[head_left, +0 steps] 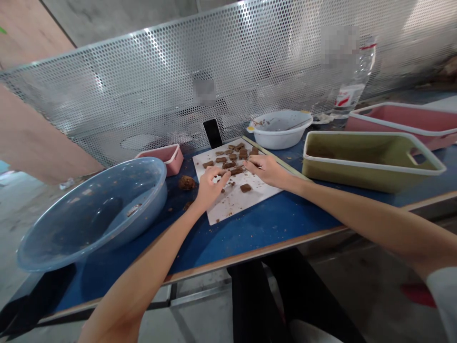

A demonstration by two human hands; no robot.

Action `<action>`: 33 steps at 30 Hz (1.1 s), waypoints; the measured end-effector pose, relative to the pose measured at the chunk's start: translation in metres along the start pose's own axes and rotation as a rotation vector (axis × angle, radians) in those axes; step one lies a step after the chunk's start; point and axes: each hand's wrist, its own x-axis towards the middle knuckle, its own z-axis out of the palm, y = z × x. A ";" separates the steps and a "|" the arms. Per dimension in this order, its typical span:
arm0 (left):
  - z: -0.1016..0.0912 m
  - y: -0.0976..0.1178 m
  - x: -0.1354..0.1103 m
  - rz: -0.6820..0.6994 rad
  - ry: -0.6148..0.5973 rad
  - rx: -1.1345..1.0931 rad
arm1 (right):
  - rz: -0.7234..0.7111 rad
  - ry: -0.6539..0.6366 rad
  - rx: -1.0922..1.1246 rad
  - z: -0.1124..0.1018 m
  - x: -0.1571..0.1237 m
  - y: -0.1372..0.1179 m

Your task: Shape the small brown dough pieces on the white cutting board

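A white board (228,209) lies on the blue table, with several small brown clay-like blocks on its far half and crumbs around them. My left hand (211,186) is closed, its thumb and fingers at the left end of a dark brown strip (236,170). At the strip's other end is my right hand (268,170), with its fingers bent together. The exact contact of the fingertips is partly hidden. One separate brown block (245,188) rests nearer to me, below the right hand. Left of the board sits a rough brown lump (186,183).
A large blue basin (107,209) stands left, with a small pink container (174,159) behind it. To the right are a white basin (280,138), a green bin (350,174), a pink bin (403,114) and a plastic bottle (352,95). A phone (213,133) leans against the perforated metal screen (160,95).
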 end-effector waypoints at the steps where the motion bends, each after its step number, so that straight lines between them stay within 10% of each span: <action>1: -0.001 0.000 0.000 0.053 -0.054 0.055 | 0.000 -0.013 0.008 0.001 0.000 0.001; 8: -0.009 0.004 -0.004 0.363 -0.424 0.399 | -0.047 0.034 0.048 0.005 0.002 0.012; 20: -0.006 -0.001 -0.006 0.384 -0.463 0.445 | -0.083 0.005 0.010 -0.001 0.003 0.007; 33: 0.003 -0.006 -0.007 0.375 -0.431 0.450 | 0.051 0.068 -0.412 -0.171 -0.032 0.017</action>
